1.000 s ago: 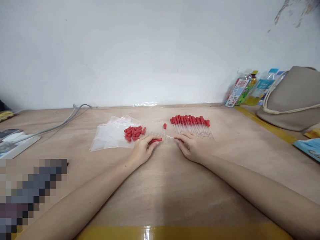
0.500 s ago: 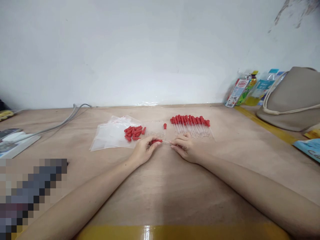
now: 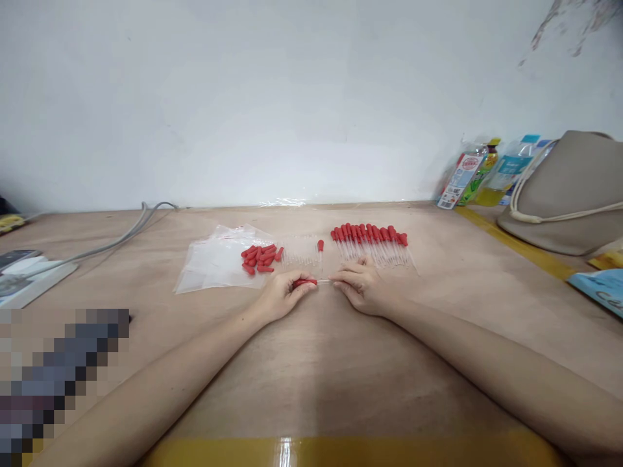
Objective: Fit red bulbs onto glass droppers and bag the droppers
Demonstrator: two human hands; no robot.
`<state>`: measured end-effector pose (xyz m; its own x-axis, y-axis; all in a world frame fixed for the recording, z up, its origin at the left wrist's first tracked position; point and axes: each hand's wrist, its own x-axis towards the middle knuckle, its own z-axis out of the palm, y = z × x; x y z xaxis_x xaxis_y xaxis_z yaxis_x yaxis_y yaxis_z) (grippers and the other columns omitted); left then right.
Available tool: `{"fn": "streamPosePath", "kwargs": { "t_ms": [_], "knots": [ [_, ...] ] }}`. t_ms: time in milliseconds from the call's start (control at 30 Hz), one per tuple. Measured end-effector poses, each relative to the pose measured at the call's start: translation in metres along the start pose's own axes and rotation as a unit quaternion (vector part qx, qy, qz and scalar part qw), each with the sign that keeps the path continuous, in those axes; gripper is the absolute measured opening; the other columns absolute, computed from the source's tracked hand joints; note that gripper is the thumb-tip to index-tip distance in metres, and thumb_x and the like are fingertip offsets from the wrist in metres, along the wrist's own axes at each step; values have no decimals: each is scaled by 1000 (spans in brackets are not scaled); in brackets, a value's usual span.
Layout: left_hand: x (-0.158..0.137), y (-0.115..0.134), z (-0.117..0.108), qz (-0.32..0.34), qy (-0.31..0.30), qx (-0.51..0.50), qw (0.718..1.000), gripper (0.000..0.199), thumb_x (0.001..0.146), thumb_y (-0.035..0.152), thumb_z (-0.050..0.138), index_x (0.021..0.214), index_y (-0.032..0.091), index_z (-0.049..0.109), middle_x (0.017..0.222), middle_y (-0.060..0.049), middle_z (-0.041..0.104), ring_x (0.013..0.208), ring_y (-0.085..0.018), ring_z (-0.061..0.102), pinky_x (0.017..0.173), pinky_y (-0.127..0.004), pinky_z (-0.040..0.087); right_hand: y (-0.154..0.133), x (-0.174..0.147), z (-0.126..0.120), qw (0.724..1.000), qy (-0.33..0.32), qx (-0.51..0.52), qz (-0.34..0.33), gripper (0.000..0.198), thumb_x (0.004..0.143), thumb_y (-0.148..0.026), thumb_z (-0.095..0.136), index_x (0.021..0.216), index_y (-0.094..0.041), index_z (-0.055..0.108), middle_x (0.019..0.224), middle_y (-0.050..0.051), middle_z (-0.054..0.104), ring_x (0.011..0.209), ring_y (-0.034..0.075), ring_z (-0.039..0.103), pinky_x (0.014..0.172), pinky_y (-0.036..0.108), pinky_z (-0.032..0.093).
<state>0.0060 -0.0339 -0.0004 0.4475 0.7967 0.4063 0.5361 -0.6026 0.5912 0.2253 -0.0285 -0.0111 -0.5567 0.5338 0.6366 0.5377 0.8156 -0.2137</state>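
My left hand (image 3: pixel 280 297) pinches a red rubber bulb (image 3: pixel 304 283) just above the wooden table (image 3: pixel 311 363). My right hand (image 3: pixel 363 285) grips a thin clear glass tube (image 3: pixel 325 281) whose end meets the bulb's mouth. Behind my left hand lies a heap of loose red bulbs (image 3: pixel 260 255) on clear plastic bags (image 3: pixel 217 263). A row of bare glass tubes (image 3: pixel 302 253) and one finished dropper (image 3: pixel 320 249) lie behind the hands. Several finished droppers with red bulbs (image 3: pixel 372 243) are lined up behind my right hand.
A grey cable (image 3: pixel 117 241) runs along the far left. Papers and a phone (image 3: pixel 22 272) lie at the left edge. Bottles and packets (image 3: pixel 487 172) stand by the wall at right, next to a beige bag (image 3: pixel 569 194). Yellow tape (image 3: pixel 341 451) marks the near edge.
Both hands have drawn a little toward me. The bulb and the tube, apart a second ago, have come together between the fingertips.
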Motion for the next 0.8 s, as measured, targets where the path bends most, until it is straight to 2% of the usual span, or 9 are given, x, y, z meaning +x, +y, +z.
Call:
{"fn": "streamPosePath", "kwargs": {
  "t_ms": [400,600,800],
  "knots": [
    [-3,-2,4,15,-21,15,1000,17,80,32,57,84,17,64,75,-1,67,63,-12,59,56,-21,45,-9,7,0,997,-54,-58,-22,26,88,-22,37,84,-17,62,69,2,59,62,12,46,69,32,23],
    [-3,-2,3,43,-18,47,998,15,81,31,56,82,18,64,74,-1,67,63,-12,60,57,-22,45,-13,10,5,995,-64,-74,-11,28,88,-22,35,74,-16,59,65,1,58,56,11,42,67,31,21],
    [-2,-2,2,41,-14,45,998,16,82,30,53,84,17,63,75,-2,67,64,-13,60,58,-23,45,-13,15,7,995,-80,-67,4,27,87,-21,36,68,-16,55,64,0,59,56,10,43,66,30,20]
  ]
}}
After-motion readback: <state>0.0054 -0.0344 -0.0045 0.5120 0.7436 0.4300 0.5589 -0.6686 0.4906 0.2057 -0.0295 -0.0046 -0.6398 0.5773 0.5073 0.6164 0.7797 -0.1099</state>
